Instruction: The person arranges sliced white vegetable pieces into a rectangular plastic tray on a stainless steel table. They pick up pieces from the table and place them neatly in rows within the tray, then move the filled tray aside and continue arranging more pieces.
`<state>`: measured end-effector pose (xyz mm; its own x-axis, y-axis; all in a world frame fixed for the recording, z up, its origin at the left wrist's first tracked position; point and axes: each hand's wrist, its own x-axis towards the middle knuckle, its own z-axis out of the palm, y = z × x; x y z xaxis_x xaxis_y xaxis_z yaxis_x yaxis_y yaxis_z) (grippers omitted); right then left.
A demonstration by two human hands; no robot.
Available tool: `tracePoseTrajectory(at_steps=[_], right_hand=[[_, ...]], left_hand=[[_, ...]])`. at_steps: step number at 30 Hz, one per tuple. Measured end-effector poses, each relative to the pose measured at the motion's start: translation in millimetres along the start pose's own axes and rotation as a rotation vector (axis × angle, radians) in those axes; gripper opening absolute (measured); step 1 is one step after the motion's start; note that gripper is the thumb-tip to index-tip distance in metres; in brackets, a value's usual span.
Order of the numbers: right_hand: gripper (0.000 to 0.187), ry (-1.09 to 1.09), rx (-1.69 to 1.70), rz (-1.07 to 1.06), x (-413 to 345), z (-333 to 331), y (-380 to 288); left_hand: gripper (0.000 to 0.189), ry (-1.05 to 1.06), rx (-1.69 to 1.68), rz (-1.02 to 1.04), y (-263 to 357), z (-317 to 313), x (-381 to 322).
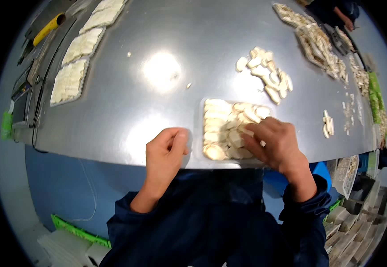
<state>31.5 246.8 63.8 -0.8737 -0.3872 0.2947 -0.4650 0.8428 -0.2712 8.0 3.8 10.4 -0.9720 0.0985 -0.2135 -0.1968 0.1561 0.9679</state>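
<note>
A clear plastic tray [201, 133] lies at the near edge of the metal table, holding pale slices, perhaps mushroom [215, 121]. They form a neat overlapping column on its left side and lie more loosely elsewhere. Over the tray's right part is my right hand [273, 143], fingers bent down at the slices; whether it grips one cannot be told. My left hand [168, 147] rests loosely curled at the table edge, left of the tray and apart from it, with no object visible in it. Beyond the tray lies a loose pile of similar slices [270, 73].
Filled trays [68, 81] stand in a row at the left. A large heap of pale pieces [320, 43] spreads at the far right, near another person's hand [348, 24]. A small cluster of slices [328, 124] lies to the right. Crates [346, 173] stand below the table's right edge.
</note>
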Motion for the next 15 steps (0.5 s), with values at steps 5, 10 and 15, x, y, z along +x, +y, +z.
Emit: tracePoseTrajectory(at_steps=[5,10,15], right_hand=[[0.013,0.252,-0.086,0.308,27,-6,85],[0.017,0.123,-0.199,0.349,65,23,146],[0.018,-0.003,-0.132,0.286,80,24,154]], left_hand=[[0.016,0.005,-0.034,0.079,-2,6,10],[0.014,0.081,0.019,0.274,-15,14,14],[0.013,0.068,0.022,0.239,-15,9,11]])
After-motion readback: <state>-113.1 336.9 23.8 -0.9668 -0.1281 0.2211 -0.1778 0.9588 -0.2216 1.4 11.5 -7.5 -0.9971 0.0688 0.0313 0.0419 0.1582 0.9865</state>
